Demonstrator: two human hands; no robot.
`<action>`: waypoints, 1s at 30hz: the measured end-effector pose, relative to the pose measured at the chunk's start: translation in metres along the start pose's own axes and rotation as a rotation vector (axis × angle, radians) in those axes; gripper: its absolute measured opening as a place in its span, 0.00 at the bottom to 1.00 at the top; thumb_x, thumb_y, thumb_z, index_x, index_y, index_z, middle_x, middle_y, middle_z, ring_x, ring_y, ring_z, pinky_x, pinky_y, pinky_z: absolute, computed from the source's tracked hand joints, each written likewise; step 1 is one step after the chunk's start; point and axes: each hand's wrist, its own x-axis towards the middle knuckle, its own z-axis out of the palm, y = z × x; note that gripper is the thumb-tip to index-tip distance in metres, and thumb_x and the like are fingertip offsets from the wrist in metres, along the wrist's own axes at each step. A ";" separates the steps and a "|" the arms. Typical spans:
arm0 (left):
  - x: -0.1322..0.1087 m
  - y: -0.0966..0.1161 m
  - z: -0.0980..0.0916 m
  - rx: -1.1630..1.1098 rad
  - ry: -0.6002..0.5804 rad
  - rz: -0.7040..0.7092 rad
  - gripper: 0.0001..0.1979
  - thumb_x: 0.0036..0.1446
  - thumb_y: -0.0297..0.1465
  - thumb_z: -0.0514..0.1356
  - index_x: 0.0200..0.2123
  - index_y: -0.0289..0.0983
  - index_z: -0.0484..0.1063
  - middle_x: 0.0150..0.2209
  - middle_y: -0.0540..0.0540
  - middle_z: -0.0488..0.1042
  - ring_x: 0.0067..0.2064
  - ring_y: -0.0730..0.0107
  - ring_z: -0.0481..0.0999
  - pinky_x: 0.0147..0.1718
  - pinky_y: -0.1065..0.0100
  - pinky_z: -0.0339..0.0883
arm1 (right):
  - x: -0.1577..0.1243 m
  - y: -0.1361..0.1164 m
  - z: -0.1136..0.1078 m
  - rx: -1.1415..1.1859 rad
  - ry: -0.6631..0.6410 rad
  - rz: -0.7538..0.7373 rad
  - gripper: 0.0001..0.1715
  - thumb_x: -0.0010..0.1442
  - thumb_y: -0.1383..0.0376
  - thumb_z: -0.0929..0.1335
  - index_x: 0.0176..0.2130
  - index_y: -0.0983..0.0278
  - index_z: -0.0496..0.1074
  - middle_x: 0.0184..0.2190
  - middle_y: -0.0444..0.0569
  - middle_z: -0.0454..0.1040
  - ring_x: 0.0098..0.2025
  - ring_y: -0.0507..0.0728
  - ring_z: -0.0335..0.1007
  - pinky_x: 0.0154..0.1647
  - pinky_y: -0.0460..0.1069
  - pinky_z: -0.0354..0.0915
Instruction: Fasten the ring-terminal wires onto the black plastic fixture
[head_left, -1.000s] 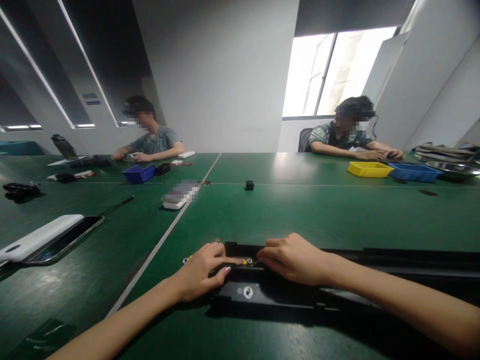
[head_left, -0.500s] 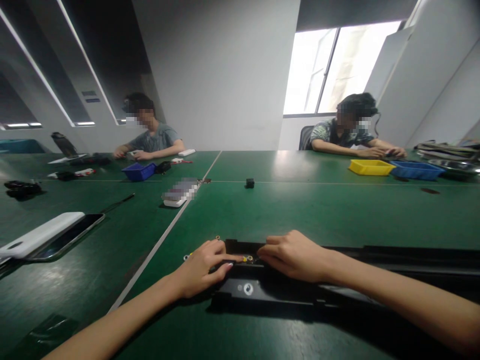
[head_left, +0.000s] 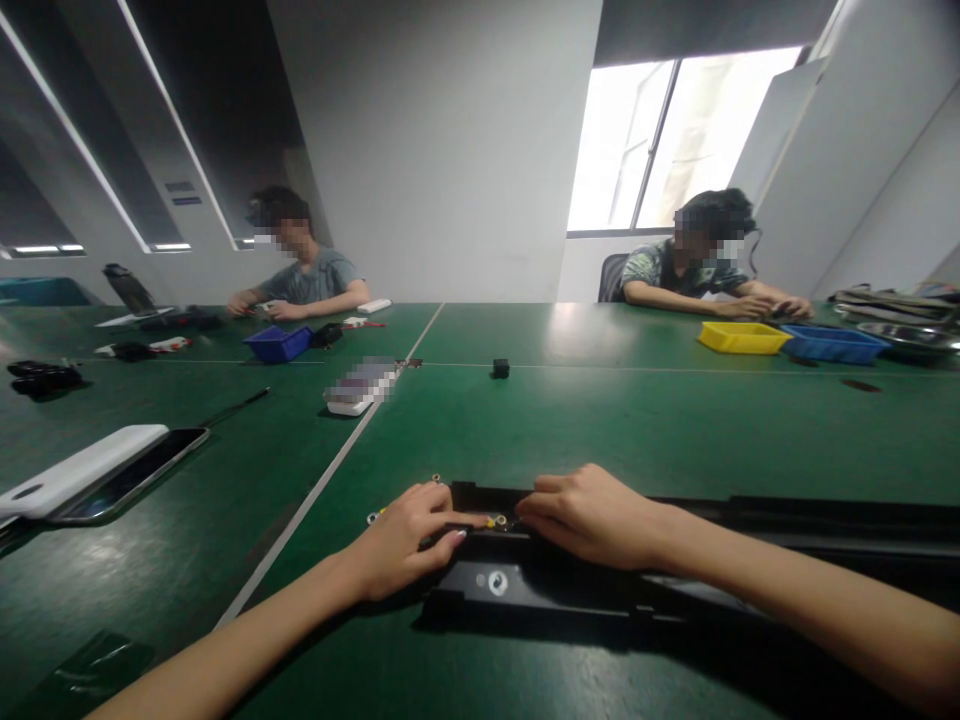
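Observation:
My left hand (head_left: 412, 528) lies over the left end of a long black channel-shaped housing (head_left: 547, 590). Its index finger stretches along a wire with a yellow-sleeved ring terminal (head_left: 498, 521), while the thumb rests at the near wall and the other fingers curl. More ring terminals (head_left: 373, 518) poke out past the hand's left side, and one metal ring (head_left: 436, 479) shows behind it. Inside the channel, just right of the yellow sleeve, my right hand (head_left: 589, 515) pinches with its fingertips. What lies between those fingertips is hidden.
The housing runs off to the right under my right forearm. A white device and phone (head_left: 112, 475) lie at left, with another white device (head_left: 361, 388) beyond. A small black block (head_left: 500, 369) sits mid-table. Two people sit opposite, near blue (head_left: 277, 343) and yellow (head_left: 742, 337) bins.
Both hands keep nearly the same place and grip. The whole view has shifted very slightly.

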 end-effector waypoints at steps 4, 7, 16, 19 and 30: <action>0.000 0.000 -0.001 -0.006 0.000 0.002 0.17 0.64 0.32 0.47 0.53 0.43 0.67 0.35 0.46 0.63 0.38 0.64 0.63 0.39 0.64 0.57 | 0.000 0.000 0.000 -0.010 -0.001 -0.002 0.18 0.66 0.63 0.56 0.36 0.64 0.72 0.27 0.46 0.70 0.22 0.49 0.60 0.24 0.46 0.50; 0.000 0.001 -0.001 -0.005 -0.001 0.002 0.18 0.64 0.32 0.47 0.53 0.43 0.67 0.35 0.46 0.64 0.38 0.64 0.63 0.39 0.64 0.57 | 0.000 -0.001 0.000 -0.013 0.002 0.007 0.18 0.65 0.63 0.56 0.36 0.64 0.72 0.27 0.46 0.70 0.22 0.49 0.60 0.24 0.46 0.49; -0.001 0.000 0.001 0.005 0.010 -0.009 0.17 0.64 0.33 0.47 0.53 0.45 0.67 0.35 0.46 0.64 0.38 0.65 0.63 0.39 0.65 0.58 | 0.000 -0.001 0.002 -0.036 0.006 0.013 0.18 0.65 0.63 0.56 0.35 0.63 0.72 0.27 0.45 0.70 0.21 0.49 0.59 0.23 0.46 0.48; -0.002 -0.001 0.001 0.003 0.018 0.013 0.17 0.64 0.32 0.47 0.54 0.45 0.66 0.35 0.46 0.63 0.38 0.65 0.63 0.39 0.65 0.58 | 0.000 0.000 0.002 -0.021 0.009 0.011 0.18 0.65 0.63 0.56 0.37 0.63 0.72 0.27 0.45 0.70 0.22 0.49 0.59 0.23 0.46 0.48; -0.001 -0.002 0.001 0.005 0.009 0.010 0.18 0.63 0.31 0.47 0.54 0.45 0.66 0.34 0.47 0.63 0.37 0.65 0.62 0.39 0.65 0.58 | 0.001 -0.002 0.002 -0.041 0.018 0.017 0.18 0.65 0.63 0.57 0.35 0.64 0.72 0.26 0.45 0.70 0.21 0.48 0.58 0.23 0.46 0.47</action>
